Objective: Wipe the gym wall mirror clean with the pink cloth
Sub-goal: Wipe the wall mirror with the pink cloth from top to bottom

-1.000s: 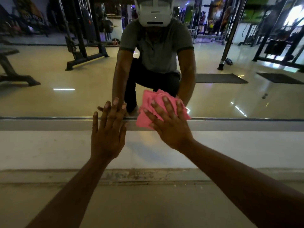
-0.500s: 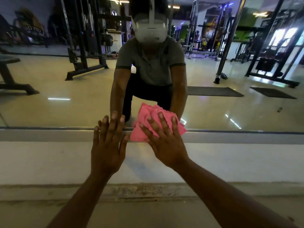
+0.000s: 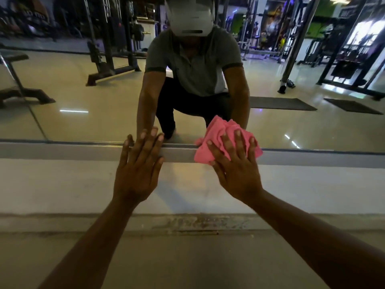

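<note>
At the mirror's [image 3: 83, 113] bottom edge, the pink cloth [image 3: 220, 138] is pressed flat under the right hand [image 3: 235, 172], fingers straight and spread, nothing pinched. Left hand [image 3: 137, 170] is braced open-palmed on the grey frame strip [image 3: 62, 151]. Wiping of the lowest band is judged under way; a sideways stroke along the edge is called for next. Reflected: glossy floor, weight racks [image 3: 108, 49], mats [image 3: 279, 103].

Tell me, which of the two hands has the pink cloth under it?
The right hand. Its spread fingers press the pink cloth against the mirror's bottom edge, while the left hand lies flat and bare against the wall beside it.
</note>
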### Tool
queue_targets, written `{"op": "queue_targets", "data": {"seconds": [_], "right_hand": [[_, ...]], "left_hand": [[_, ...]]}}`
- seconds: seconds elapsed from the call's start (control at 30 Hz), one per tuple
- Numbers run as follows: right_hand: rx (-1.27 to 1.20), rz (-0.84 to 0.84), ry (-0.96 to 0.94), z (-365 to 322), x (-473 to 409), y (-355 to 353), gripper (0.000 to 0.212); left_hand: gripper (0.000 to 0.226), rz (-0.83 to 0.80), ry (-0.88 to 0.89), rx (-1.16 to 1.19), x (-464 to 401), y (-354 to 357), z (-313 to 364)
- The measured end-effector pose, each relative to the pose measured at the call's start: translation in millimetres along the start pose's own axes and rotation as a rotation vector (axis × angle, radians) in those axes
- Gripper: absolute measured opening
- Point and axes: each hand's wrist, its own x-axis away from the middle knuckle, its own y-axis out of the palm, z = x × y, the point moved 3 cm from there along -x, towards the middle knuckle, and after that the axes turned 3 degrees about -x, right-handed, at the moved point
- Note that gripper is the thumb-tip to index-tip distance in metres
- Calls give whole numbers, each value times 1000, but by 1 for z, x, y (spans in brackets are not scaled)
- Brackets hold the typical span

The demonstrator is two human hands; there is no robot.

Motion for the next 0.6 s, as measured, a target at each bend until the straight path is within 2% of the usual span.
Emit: {"op": "queue_targets", "data": {"seconds": [0.07,0.13,0.23,0.3,0.37,0.43,0.5,0.6], "right_hand": [[-25,25,13,-40,-31,9,63],[-52,17,-53,-70,-48,22,63],[13,3,-85,-50,-16,18,67],[39,-21,-23,-47,-11,9,68],[9,-7,38,-83,-39,16,67],[-18,-16,-43,-128,-61,27,70],[-7,-66,-111,-125,-52,28,75],[84,-73,-30,-98,-26,9,80]], "left_hand": [[67,-5,55,8,-3,0,-13],[68,6,77,-14,-2,-4,-33],[67,-2,97,-42,-4,-17,-72],[67,-26,157,-36,-5,-21,-84],[68,-51,171,12,-6,-19,-86],[70,-70,184,57,-6,-16,-89],[71,-78,154,77,-3,-18,-101],[68,-56,103,56,6,-26,-120]]}}
